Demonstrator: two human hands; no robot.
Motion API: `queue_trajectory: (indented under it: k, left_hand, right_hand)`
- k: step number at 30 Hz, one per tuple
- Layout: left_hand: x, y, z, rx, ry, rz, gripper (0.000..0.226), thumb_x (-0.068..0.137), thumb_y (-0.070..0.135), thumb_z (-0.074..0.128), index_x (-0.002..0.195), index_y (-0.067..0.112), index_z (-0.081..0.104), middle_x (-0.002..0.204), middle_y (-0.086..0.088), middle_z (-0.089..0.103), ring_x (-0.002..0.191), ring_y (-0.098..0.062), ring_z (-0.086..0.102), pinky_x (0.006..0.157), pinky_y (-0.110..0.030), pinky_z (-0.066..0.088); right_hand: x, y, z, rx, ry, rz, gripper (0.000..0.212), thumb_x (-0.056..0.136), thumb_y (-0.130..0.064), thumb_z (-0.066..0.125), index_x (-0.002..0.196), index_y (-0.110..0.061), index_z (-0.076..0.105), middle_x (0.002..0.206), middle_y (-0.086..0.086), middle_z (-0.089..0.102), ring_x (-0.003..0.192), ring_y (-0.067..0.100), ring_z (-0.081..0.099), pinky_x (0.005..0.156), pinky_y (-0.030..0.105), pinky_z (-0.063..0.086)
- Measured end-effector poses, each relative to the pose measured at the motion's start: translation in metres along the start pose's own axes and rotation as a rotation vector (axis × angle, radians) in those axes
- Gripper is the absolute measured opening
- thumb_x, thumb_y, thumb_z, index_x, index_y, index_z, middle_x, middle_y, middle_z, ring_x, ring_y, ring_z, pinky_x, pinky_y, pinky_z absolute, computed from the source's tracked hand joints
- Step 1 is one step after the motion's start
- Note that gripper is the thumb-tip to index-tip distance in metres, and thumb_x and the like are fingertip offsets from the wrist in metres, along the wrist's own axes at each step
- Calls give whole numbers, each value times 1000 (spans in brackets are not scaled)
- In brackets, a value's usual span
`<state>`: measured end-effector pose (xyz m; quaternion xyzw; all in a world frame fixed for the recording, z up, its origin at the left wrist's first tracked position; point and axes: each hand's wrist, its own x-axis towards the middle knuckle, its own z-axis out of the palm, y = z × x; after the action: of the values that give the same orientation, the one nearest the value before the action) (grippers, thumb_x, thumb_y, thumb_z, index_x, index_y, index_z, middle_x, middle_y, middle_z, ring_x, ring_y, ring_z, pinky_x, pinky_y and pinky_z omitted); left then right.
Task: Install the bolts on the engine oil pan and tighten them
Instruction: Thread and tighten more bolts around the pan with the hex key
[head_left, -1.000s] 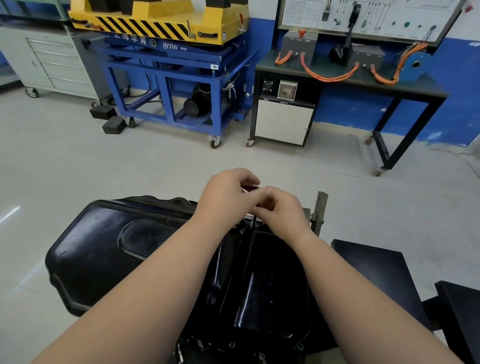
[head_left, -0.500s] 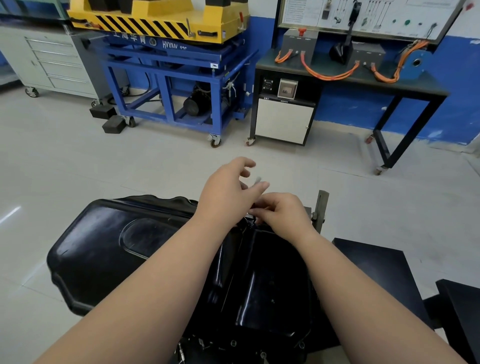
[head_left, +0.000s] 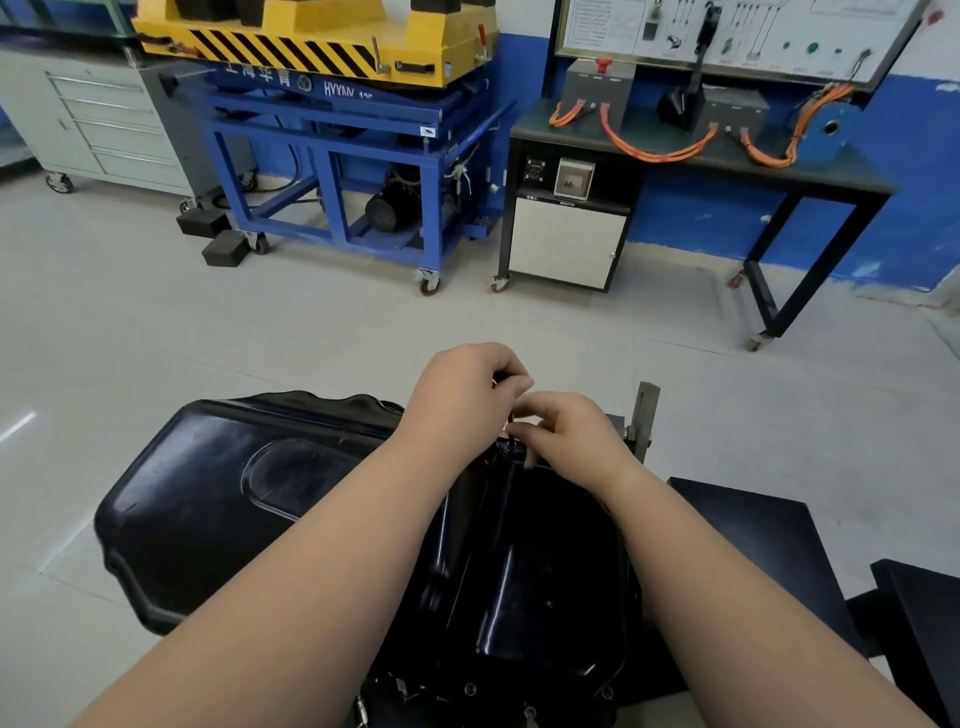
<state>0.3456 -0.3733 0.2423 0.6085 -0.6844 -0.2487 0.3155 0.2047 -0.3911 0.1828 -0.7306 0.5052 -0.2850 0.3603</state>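
At the far rim of the pan (head_left: 234, 493), the right hand (head_left: 571, 439) pinches a bolt (head_left: 511, 423) upright, apparently to start it in its hole; the left hand's (head_left: 462, 400) curled fingers pinch a small part (head_left: 497, 381) just above.

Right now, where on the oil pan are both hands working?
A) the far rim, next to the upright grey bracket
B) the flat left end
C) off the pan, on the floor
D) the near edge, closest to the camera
A: the left hand and right hand meet at the far rim of the oil pan, pinching a thin dark piece just left of the grey bracket.
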Motion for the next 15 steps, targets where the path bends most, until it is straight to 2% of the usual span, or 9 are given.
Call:
queue_trajectory:
  k: [3,6,8,10,15]
  left_hand:
    - [1,0,2,-31,9,12,6,86,23,63,91,26,62,81,11,61,69,-11,58,68,-25,46]
    - [1,-2,3,-7,29,-11,33,82,34,66,112,27,55,102,11,55,73,-9,57,67,-24,41]
    - [1,-2,2,-24,6,-20,33,80,36,68,110,27,57,100,12,58,73,-9,58,63,-22,41]
    - [1,-1,3,-48,-27,4,19,80,33,68,97,27,62,92,13,64,69,-8,59,59,-17,41]
    - [0,2,4,-69,-42,15,14,81,36,66,93,29,67,85,15,66,75,-1,62,65,-15,46]
  right_hand:
    - [0,1,1,-31,40,9,13,87,-15,64,92,-23,73,52,-23,60,41,1,52,52,10,38]
    - [3,3,5,5,128,6,7,80,-16,72,85,-20,73,70,-18,66,50,-5,51,55,10,35]
    - [5,4,8,10,173,22,7,77,-18,74,81,-22,69,67,-19,62,51,-4,47,55,10,35]
    - [7,4,10,33,213,46,15,76,-18,74,74,-28,63,57,-23,56,48,-3,44,52,10,36]
    - [5,4,9,79,282,12,28,73,-12,75,66,-34,60,57,-19,55,51,-5,46,53,8,37]
